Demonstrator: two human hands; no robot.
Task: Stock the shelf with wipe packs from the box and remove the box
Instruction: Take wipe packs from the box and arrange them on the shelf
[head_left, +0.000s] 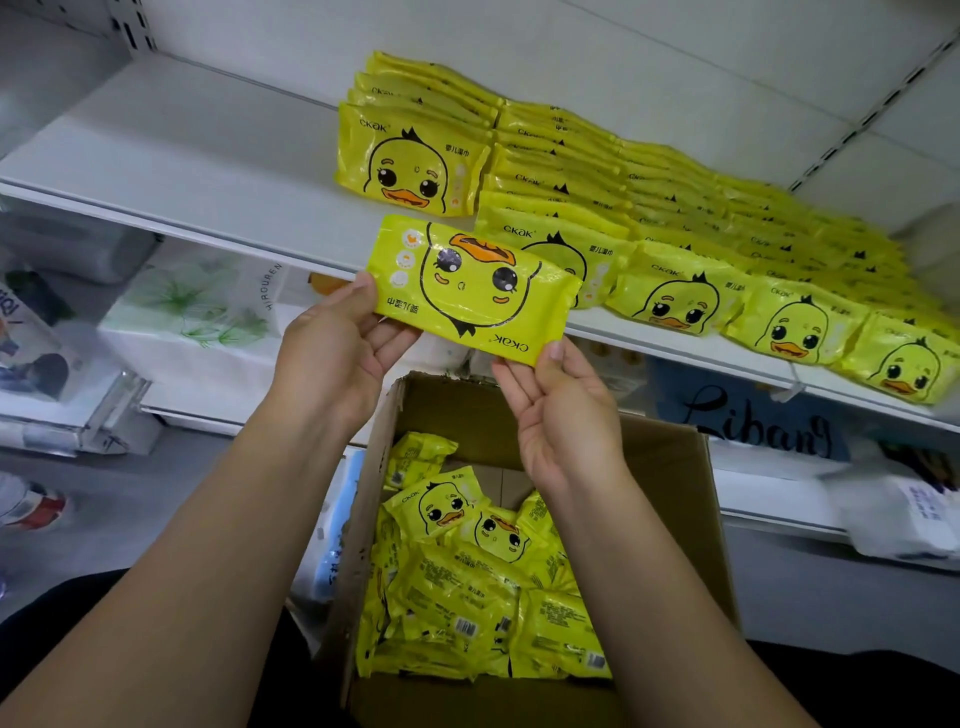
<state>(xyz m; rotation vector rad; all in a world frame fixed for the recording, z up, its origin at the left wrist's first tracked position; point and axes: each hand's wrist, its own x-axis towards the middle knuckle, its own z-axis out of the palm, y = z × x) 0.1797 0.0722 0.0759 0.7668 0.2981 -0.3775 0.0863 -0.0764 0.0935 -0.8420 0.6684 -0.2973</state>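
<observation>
We hold one yellow wipe pack (472, 288) between both hands at the middle of the frame. Our left hand (340, 353) pinches its lower left edge, with the thumb on the printed front and the fingers behind. Our right hand (558, 410) pinches the lower right corner the same way, thumb in front and fingers curled behind. The pack faces us upside down: the duck's beak is at the top and the "ckak" lettering reads inverted near the right thumb. It slopes down a little toward the right and overlaps the front edge of the shelf in the picture. We cannot tell whether it touches that edge.

Directly below our hands, in the lower middle of the frame, stands the open cardboard box (670, 457). In its bottom the loose packs (467, 597) lie jumbled, some with the duck face up and others showing the barcode side.

Behind the held pack, the white shelf (182, 156) runs from the upper left down to the right edge. The stocked packs (675, 218) fill it in close rows from the upper middle to the far right, duck faces toward us and the right way up.

Under the shelf, at the left, a tissue bundle (202, 306) with green flowers sits on a lower level. At the right is a blue package (753, 421) with dark script lettering.
</observation>
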